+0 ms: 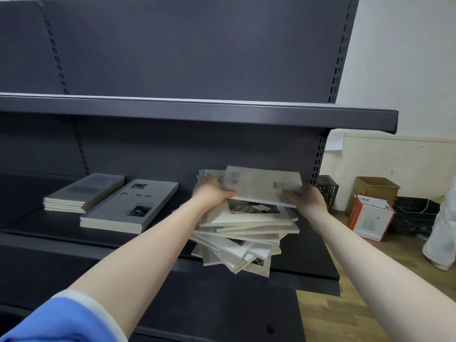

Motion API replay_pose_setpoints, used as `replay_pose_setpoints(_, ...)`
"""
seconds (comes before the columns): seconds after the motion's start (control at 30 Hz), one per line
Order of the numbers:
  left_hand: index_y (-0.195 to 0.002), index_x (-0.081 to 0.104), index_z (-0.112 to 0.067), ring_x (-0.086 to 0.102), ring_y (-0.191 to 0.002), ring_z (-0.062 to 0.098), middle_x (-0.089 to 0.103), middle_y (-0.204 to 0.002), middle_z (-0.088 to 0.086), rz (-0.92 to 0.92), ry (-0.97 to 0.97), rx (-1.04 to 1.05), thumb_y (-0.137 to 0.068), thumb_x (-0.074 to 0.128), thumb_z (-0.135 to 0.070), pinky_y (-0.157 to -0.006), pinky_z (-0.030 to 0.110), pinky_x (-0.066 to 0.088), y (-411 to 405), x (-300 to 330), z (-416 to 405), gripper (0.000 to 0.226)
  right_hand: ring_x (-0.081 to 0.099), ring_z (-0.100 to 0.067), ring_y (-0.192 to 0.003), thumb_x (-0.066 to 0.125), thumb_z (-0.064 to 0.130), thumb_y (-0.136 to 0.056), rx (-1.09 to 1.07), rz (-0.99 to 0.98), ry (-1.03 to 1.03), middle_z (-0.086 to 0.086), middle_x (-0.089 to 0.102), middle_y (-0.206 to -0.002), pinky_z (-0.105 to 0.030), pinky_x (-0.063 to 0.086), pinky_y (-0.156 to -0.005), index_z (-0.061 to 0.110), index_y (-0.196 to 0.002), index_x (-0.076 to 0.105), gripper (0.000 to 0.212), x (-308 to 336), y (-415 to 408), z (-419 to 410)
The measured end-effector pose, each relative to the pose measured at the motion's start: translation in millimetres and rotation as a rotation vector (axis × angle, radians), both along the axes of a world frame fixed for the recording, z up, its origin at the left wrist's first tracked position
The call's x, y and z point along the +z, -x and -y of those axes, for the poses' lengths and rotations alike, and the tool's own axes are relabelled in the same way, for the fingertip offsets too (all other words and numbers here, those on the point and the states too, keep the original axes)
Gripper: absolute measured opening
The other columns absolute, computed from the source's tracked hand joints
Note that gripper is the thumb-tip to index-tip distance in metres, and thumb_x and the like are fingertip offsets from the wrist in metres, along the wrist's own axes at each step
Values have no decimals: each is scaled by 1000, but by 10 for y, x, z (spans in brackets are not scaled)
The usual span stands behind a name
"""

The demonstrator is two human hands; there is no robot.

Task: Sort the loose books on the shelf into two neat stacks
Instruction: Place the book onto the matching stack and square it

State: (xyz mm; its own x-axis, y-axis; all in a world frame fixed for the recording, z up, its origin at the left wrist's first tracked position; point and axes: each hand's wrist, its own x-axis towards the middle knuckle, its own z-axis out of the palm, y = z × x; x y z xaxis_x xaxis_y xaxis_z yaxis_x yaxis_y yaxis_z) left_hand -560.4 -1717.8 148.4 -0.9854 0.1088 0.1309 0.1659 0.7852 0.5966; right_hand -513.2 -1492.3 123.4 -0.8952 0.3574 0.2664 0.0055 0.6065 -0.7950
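Observation:
A messy pile of several pale books (241, 233) lies fanned out on the right part of the dark shelf (308, 257), some corners overhanging its front edge. Above that pile, a blurred white book (261, 183) is lifted and tilted. My left hand (209, 191) grips its left edge and my right hand (303, 198) grips its right edge. Two neat stacks lie to the left: a narrow grey stack (85, 191) and a wider stack (130, 206) with a printed cover on top.
An upper shelf (197, 109) hangs close above the hands. To the right of the shelving, on a wooden floor, stand a black crate (328, 188), cardboard boxes (370, 215) and a dark bag (414, 215). A person in white (441, 233) stands at the far right.

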Motion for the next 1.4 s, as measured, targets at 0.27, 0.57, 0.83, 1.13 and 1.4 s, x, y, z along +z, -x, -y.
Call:
replay_pose_setpoints(0.27,-65,55,-13,56,-70,18,58,-74,5,46,-311,2,-80,74,-28,-52,22,40,8,-5,339,29,62,-29,-91,62,26,-89,9,-96,62,-12,65,-94,-30,40,-71,3,-104,64,27,193,112,304)
replay_pose_setpoints(0.57,-113,61,2,63,-100,22,66,-111,14,314,-913,-2,-78,75,-7,-68,23,50,81,-85,1477,39,62,-28,-106,69,22,-85,62,-154,167,-13,67,-111,-30,45,-83,5,-116,64,36,349,263,1255)
replay_pose_setpoints(0.83,-85,56,-8,65,-48,5,67,-55,-2,400,-1104,53,-84,66,0,-63,21,49,170,-137,2886,13,62,-24,-100,67,13,-87,116,-146,218,-13,66,-107,-27,41,-76,-1,-115,65,32,159,467,2608)
replay_pose_setpoints(1.13,-97,62,-12,51,-56,6,61,-63,-3,511,-967,23,-84,70,-13,-59,20,46,319,-314,3994,15,62,-22,-104,66,11,-87,249,-10,300,-9,67,-112,-28,48,-83,4,-118,63,32,-83,643,3616)
replay_pose_setpoints(1.4,-102,58,-24,63,-72,12,74,-80,-6,356,-1003,-76,-82,68,-3,-58,21,48,530,-408,4300,30,60,-20,-104,65,4,-86,308,65,291,-3,64,-116,-28,47,-90,13,-125,60,40,-241,1023,3825)
